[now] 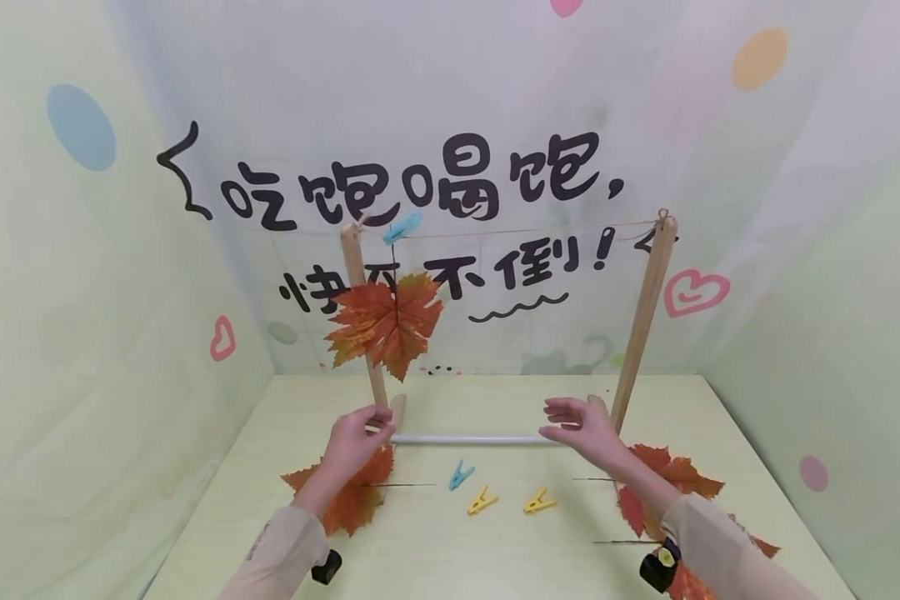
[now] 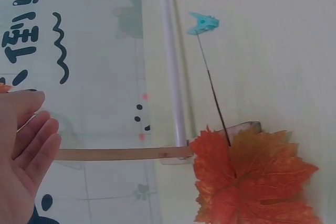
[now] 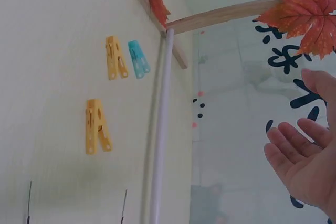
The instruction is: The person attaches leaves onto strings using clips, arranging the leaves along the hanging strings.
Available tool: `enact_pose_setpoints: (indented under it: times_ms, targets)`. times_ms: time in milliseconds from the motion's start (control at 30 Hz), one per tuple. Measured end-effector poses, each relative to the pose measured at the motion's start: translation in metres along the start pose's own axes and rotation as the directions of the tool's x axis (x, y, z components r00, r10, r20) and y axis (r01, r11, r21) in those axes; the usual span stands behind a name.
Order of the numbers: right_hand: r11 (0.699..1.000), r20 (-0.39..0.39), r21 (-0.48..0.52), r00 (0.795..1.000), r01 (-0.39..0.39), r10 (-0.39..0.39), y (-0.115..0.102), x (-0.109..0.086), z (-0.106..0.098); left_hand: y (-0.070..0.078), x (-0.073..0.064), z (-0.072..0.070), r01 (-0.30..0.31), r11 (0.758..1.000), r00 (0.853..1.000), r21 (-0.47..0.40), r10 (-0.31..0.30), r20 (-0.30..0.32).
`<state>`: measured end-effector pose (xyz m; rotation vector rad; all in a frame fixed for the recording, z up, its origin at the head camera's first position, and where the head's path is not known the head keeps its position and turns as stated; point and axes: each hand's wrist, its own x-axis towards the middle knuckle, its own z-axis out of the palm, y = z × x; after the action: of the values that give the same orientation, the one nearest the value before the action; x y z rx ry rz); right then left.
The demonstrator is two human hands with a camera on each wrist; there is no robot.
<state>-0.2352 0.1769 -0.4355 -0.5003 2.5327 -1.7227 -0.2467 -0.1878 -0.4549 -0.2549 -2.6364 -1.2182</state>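
An orange-red maple leaf (image 1: 387,323) hangs by its stem from a string (image 1: 525,230), pinned by a blue clothespin (image 1: 402,227). My left hand (image 1: 356,442) is held near the left wooden post (image 1: 375,379), fingers loosely bent, nothing in them. Opposite it, my right hand (image 1: 581,427) is raised beside the right post (image 1: 640,333), its fingers relaxed and holding nothing. On the table lie another blue clothespin (image 1: 461,475) and two yellow clothespins, one left (image 1: 482,501) and one right (image 1: 539,501). A second leaf (image 2: 252,177) lies under my left forearm.
A white rod (image 1: 472,439) joins the two posts low down. More leaves (image 1: 675,479) lie at the right, partly hidden by my right arm, their thin stems pointing inward. A printed cloth backdrop (image 1: 457,92) surrounds the pale table (image 1: 435,554).
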Motion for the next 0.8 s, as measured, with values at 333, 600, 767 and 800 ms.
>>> enact_pose_setpoints:
  times_ms: [333,600,767,800]
  targets:
    - [0.994,0.199,-0.1,0.98,0.049,-0.028,0.057,-0.022,0.014,-0.029,-0.015,0.021,0.027,0.994,0.998,0.106,-0.033,0.058]
    - [0.995,0.249,-0.101,0.968,-0.015,0.04,0.09,-0.029,0.029,-0.052,-0.021,0.032,0.031,0.993,0.994,0.114,-0.043,0.105]
    - [0.994,0.248,-0.103,0.967,-0.034,0.058,0.1,-0.031,0.036,-0.061,-0.022,0.039,0.02,0.993,0.992,0.119,-0.035,0.123]
    - [0.994,0.243,-0.11,0.968,-0.03,0.056,0.102,-0.032,0.037,-0.062,-0.022,0.04,0.017,0.992,0.991,0.126,-0.034,0.129]
